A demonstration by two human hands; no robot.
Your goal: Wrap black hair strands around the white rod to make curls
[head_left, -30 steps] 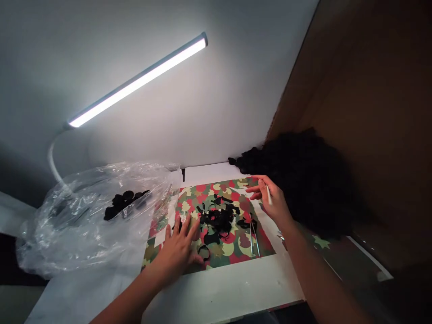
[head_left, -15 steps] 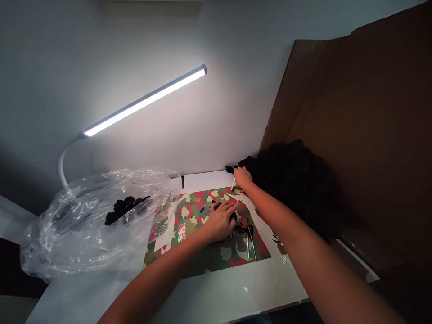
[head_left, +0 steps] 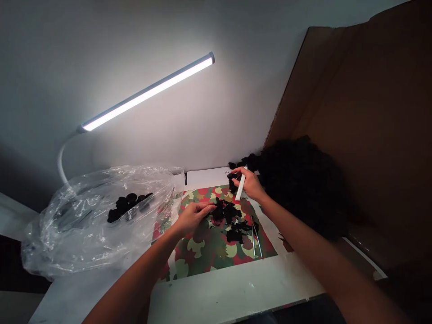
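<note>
My right hand (head_left: 252,183) is closed around a white flat stick (head_left: 241,186), which slants down over the far edge of the camouflage-patterned sheet (head_left: 216,261). A tuft of black scraps (head_left: 232,183) is at its fingertips; whether they grip it I cannot tell. My left hand (head_left: 194,217) is low over the sheet with thumb and fingers pressed together. Its tips meet the edge of a spread of loose black scraps (head_left: 226,211); anything pinched in them is hidden. Metal tweezers (head_left: 256,240) lie on the sheet's right part, beside more black pieces (head_left: 238,231).
A big heap of black material (head_left: 303,189) rests against a tall cardboard panel (head_left: 364,103) on the right. To the left lies a crumpled clear plastic bag (head_left: 77,234) with black round pieces (head_left: 126,204). A lit bar lamp (head_left: 148,92) hangs above.
My left hand has drawn back leftward off the middle of the sheet, and black scraps now lie there. My right hand has come slightly nearer with the white stick, away from the heap.
</note>
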